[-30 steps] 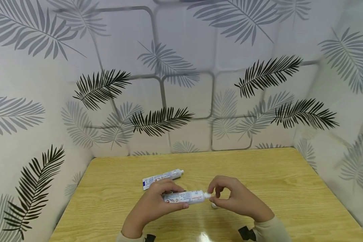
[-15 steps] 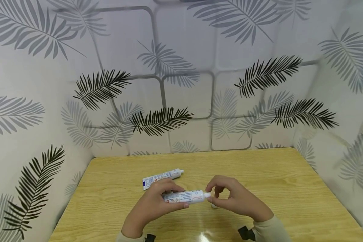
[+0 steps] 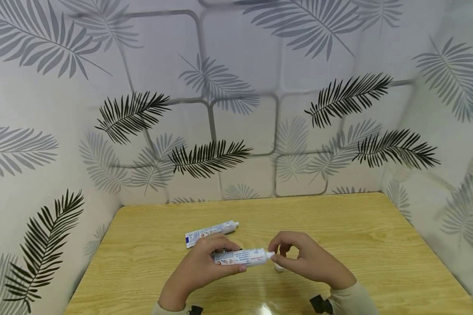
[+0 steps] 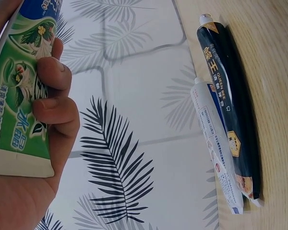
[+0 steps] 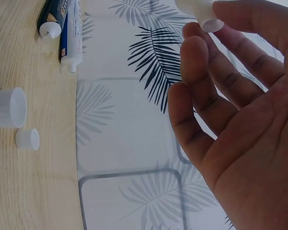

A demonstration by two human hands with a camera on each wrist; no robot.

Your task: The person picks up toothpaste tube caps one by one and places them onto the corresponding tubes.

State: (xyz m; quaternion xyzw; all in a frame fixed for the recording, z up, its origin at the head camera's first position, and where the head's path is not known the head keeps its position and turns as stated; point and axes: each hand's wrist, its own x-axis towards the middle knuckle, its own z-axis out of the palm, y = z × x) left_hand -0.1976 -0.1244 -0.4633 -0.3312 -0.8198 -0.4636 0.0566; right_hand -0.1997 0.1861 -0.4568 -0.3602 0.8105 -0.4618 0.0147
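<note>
My left hand grips a toothpaste tube in the head view, its cap end pointing right. The tube's other side shows green and blue print in the left wrist view. At the tube's end, the thumb and forefinger of my right hand pinch a small white cap. That cap is at the nozzle; whether it is threaded on cannot be seen. The other right fingers are loosely bent. Below the right fingertips, a loose white cap lies on the table, partly hidden.
A black toothpaste tube and a white-and-blue toothpaste tube lie side by side, both uncapped. Two loose white caps, a larger cap and a smaller cap, rest on the wooden table. Leaf-patterned wall panels surround it.
My right fingertips have shifted slightly left against the small cap at the tube's end. The left hand and its toothpaste tube have stayed in nearly the same place.
</note>
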